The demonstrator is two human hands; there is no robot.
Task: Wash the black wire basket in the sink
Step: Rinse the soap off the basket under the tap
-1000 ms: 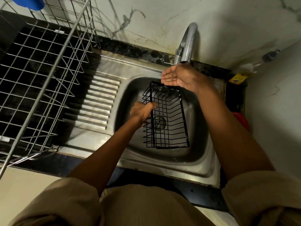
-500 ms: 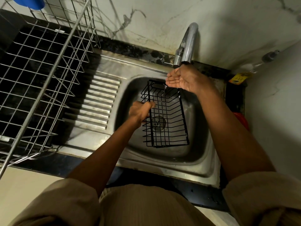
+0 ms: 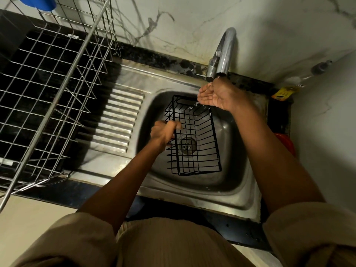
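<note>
Two hands [image 3: 165, 132] [image 3: 215, 95] at the sink [image 3: 192, 191].
Left grips the light, stiff, likely slippery basket [image 3: 194, 137] by its rim; right cupped under the tap [image 3: 224, 53].

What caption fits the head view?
Left hand grips black wire basket in sink; right hand cupped under tap.

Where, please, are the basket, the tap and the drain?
basket [image 3: 200, 151]: head view, on its wire floor.
tap [image 3: 224, 53]: head view, on its curved spout.
drain [image 3: 187, 145]: head view, on its strainer.
</note>
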